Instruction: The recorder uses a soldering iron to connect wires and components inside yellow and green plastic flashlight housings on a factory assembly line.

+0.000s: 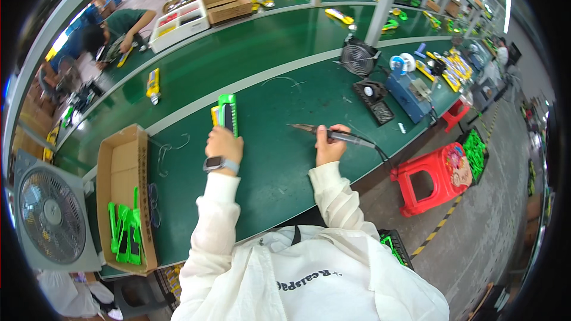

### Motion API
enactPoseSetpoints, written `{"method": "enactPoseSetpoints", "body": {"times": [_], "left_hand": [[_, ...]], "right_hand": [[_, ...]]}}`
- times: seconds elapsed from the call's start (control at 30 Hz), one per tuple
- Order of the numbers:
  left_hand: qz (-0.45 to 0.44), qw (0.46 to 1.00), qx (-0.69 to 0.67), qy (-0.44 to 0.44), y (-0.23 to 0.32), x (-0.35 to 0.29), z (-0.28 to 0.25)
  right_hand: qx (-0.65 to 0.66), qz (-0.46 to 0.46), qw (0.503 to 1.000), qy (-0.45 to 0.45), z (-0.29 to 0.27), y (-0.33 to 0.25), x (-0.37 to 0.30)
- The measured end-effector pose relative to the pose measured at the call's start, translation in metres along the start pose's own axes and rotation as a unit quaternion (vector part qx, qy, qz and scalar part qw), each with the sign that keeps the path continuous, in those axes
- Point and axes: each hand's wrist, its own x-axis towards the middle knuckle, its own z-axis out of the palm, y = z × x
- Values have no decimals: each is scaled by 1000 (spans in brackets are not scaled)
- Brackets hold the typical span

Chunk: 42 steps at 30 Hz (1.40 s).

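My left hand (224,145) is closed around a green plastic housing (228,102) with a dark panel along its side. A yellow piece (215,115) shows beside the housing, partly hidden by my fingers. Over the green workbench (273,172), my right hand (331,144) grips a soldering iron (352,138) by its dark handle. The iron's metal tip points left toward the housing, with a gap between them. A cable runs from the handle toward the bench's right edge.
A cardboard box (143,184) with green parts stands at left, near a large fan (52,208). Back right are a small black fan (358,59), a black holder (373,102) and a blue unit (407,96). A yellow lamp (153,86) lies beyond the bench divider; a red stool (425,172) stands right.
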Motion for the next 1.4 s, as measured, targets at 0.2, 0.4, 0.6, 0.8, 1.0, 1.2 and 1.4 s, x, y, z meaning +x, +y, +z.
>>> {"method": "enactPoseSetpoints", "body": {"times": [0.2,0.4,0.6,0.8,1.0,1.2,1.4], "left_hand": [[31,998,-20,-45,18,15,-17],[-30,997,-26,-69,20,27,-1],[68,995,47,-54,18,45,-14],[284,945,106,120,86,159,13],[451,876,148,81,151,286,58],[424,880,167,-134,201,316,50],[594,790,129,-78,351,373,19]], "right_hand": [[29,52,998,6,3,-19,1],[43,72,996,11,12,-7,2],[11,49,998,46,8,0,22],[-5,44,996,75,-6,3,45],[-52,-38,997,-43,-12,-10,51],[-65,15,995,-70,-33,-13,87],[25,22,998,56,-19,-23,93]]}}
